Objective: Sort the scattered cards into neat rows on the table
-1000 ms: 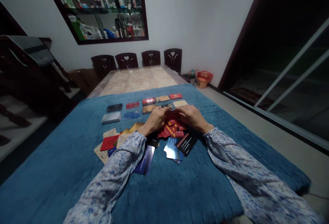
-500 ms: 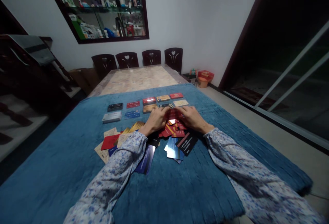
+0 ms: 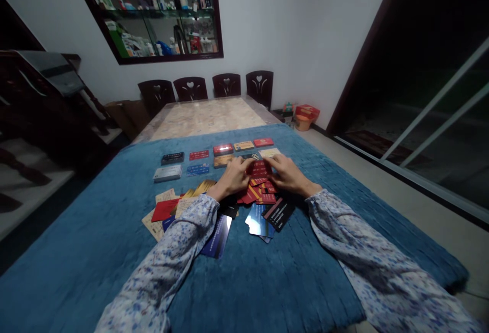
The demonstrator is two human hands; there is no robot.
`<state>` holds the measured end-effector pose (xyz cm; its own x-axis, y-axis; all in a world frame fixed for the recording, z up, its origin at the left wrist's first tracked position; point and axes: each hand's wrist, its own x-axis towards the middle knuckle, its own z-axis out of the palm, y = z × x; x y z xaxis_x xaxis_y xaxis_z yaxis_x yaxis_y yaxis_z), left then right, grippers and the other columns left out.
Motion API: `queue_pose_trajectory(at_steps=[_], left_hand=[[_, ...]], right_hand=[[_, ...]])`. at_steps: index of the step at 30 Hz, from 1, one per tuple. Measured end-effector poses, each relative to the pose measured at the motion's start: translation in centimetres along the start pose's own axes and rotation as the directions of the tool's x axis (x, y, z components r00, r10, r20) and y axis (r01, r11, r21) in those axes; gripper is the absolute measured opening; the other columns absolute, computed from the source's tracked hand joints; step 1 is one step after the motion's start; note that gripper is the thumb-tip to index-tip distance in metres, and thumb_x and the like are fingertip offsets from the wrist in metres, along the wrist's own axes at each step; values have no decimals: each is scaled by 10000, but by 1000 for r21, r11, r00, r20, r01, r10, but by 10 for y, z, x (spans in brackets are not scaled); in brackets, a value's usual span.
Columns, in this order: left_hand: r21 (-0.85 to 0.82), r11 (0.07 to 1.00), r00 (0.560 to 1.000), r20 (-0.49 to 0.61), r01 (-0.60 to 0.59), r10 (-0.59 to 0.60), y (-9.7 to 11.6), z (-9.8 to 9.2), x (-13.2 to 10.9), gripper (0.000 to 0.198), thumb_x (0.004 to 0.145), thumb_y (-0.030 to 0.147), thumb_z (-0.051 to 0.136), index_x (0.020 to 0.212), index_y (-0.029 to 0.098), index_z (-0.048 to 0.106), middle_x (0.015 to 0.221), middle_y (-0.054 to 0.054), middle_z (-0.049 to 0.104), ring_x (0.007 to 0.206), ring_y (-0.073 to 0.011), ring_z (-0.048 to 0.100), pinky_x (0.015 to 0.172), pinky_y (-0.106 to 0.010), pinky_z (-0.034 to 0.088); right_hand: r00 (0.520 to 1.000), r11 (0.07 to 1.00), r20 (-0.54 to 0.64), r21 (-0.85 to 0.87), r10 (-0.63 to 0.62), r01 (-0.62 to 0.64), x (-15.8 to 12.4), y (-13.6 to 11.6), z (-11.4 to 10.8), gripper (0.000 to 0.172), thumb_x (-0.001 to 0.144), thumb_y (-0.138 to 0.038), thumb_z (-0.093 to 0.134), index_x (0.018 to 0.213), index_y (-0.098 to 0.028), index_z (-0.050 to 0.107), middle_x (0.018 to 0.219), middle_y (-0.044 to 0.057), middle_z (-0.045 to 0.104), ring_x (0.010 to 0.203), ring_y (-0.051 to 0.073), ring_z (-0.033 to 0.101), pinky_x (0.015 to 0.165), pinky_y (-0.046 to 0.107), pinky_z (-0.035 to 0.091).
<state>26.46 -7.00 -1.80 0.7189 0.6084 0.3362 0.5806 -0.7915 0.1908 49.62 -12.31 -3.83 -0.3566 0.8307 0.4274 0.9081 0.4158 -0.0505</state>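
Observation:
Between both hands are red cards [image 3: 259, 169], held by their side edges. My left hand [image 3: 234, 176] is closed on their left side, and my right hand [image 3: 287, 174] grips the right side. Just below lies a loose heap of red and yellow cards [image 3: 263, 192]. Nearer to me are light blue cards [image 3: 260, 223] and a black card [image 3: 278, 214]. A purple card [image 3: 218, 239] lies beside my left sleeve. Left of that forearm, red, gold and beige cards [image 3: 165, 210] overlap in a spread.
Stacks of cards stand in rows beyond my hands, among them a black stack [image 3: 172, 158], a white stack [image 3: 168, 172] and a red-topped stack [image 3: 223, 148]. A blue cloth [image 3: 114, 211] covers the near table. Several dark chairs [image 3: 190, 88] line the far end.
The red cards between my hands now lie flatter, with their printed face showing and the bright glare on them gone. My fingers have shifted slightly apart along the edges.

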Motion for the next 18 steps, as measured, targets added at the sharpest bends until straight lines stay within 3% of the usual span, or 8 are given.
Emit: queue_pose_trajectory(at_steps=[18], left_hand=[[123, 992, 997, 77, -4, -5, 7, -14, -2, 555, 849, 264, 634, 1377, 143, 514, 1231, -167, 584, 1170, -334, 532, 987, -489, 440]], right_hand=[[996, 996, -48, -57, -71, 69, -1, 4, -12, 521, 912, -354, 618, 1393, -158, 573, 1265, 189, 586, 1110, 318, 478, 837, 399, 429]])
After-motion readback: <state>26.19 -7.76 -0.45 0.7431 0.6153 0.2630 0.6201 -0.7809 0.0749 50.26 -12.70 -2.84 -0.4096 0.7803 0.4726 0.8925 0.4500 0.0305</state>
